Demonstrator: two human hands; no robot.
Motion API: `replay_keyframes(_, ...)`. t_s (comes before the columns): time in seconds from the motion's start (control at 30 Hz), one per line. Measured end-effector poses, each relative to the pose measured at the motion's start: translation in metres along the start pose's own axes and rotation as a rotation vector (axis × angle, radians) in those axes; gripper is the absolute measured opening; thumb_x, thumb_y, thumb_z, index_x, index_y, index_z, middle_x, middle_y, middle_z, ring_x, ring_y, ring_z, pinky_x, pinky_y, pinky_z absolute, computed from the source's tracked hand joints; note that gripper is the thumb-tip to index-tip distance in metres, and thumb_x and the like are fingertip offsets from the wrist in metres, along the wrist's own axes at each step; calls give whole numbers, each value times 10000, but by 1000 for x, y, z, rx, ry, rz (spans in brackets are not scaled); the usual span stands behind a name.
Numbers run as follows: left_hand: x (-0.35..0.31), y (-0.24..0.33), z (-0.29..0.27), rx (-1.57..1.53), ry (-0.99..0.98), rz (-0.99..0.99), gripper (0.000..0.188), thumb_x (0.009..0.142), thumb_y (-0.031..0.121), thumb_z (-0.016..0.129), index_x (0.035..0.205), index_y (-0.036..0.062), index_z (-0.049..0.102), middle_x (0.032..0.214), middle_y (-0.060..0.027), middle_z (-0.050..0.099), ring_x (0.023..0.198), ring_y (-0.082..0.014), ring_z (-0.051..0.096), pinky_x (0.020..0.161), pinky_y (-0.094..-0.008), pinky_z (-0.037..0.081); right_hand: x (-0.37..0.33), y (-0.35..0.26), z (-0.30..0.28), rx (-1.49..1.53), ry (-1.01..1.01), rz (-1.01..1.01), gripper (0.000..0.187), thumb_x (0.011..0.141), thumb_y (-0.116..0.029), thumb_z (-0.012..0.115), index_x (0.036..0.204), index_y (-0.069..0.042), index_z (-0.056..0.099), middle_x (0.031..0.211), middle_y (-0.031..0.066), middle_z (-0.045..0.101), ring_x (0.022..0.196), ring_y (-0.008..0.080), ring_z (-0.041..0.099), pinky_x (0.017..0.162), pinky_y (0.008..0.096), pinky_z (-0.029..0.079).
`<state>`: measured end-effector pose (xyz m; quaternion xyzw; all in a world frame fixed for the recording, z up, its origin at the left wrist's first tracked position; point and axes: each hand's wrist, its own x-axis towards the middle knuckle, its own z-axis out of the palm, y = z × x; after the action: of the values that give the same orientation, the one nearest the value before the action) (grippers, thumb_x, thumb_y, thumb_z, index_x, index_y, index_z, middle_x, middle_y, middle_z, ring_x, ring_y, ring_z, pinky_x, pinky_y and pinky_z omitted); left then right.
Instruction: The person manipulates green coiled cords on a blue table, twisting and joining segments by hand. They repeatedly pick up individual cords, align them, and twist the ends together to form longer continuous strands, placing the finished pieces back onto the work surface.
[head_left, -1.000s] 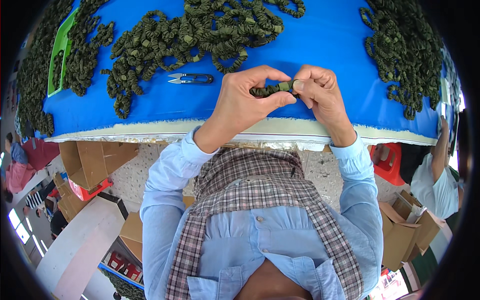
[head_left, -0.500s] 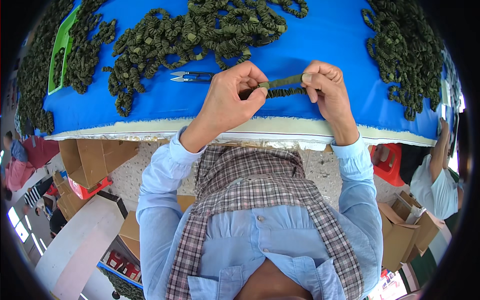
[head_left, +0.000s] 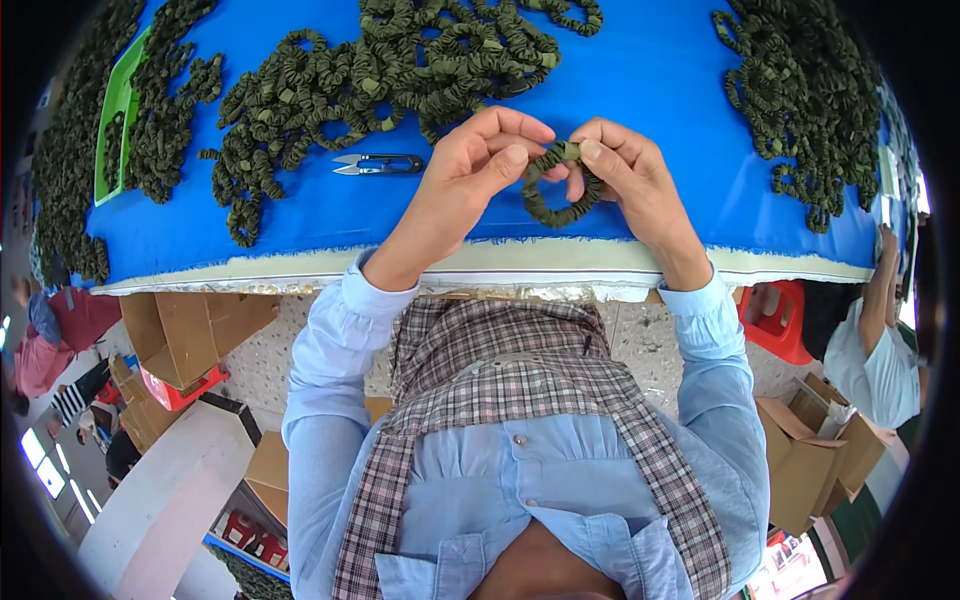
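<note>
A dark green gathered scrunchie (head_left: 548,215) hangs as a closed ring above the blue cloth. My right hand (head_left: 640,180) pinches it at the top, where a smooth, lighter green band shows beside the thumb. At the ring's left side is my left hand (head_left: 475,175), its thumb and index finger spread apart with nothing between them. Its other fingertips reach toward the ring; whether they touch it I cannot tell. Thread snips (head_left: 378,164) with a dark handle lie on the cloth just left of my left hand.
Blue cloth (head_left: 640,60) covers the table, whose pale front edge (head_left: 560,262) runs before me. Scrunchies are heaped at the far middle (head_left: 400,70) and right (head_left: 800,90). A green tray (head_left: 120,120) stands left. Below are cardboard boxes (head_left: 190,325) and a red stool (head_left: 778,325); a person (head_left: 870,350) sits right.
The flat, stretched band between my hands has become a gathered ring. My left thumb and index finger have parted from it, while my right hand has moved slightly left, still pinching.
</note>
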<state>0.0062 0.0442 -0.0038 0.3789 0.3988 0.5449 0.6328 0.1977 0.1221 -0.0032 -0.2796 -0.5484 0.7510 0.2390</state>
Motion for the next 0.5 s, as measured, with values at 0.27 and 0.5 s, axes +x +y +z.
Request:
replay_keyframes(0.27, 0, -9, 4, -195, 70, -87, 214, 956, 121, 554, 1118, -14, 521, 883, -92, 630, 777, -145, 620, 678, -274, 514, 1, 6, 4, -85, 48, -12, 281, 962, -287, 564, 990, -11, 610, 730, -12, 568, 618, 29, 447, 527, 181, 320)
replay_keyframes(0.5, -5, -7, -4, -425, 28, -144, 170, 975, 134, 517, 1078, 0, 536, 688, -17, 531, 482, -42, 352, 458, -227, 326, -1, -2, -12, 98, 23, 133, 301, 939, -320, 592, 828, -42, 613, 616, -36, 496, 539, 24, 370, 483, 195, 249)
